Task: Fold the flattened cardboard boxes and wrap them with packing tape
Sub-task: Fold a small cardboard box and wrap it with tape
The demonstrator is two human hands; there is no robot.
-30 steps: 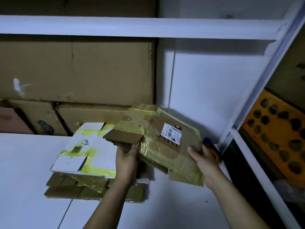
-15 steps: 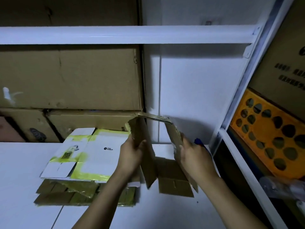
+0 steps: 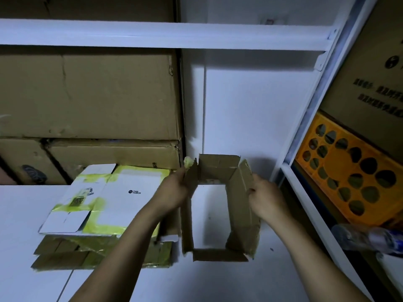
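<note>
Box: worn brown cardboard box (image 3: 239,205), opened into a hollow tube, over white bench (image 3: 218,284), right of flattened stack (image 3: 122,203) | Fingers: your left hand (image 3: 174,190) and right hand (image 3: 265,199) each clasp a side wall | Risk: an uneven squeeze could buckle the creased walls.

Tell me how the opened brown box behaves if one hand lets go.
Probably skews flat: the brown box is an open tube, no flap closed. Likely light: left hand and right hand hold its thin walls by the edges.
</note>
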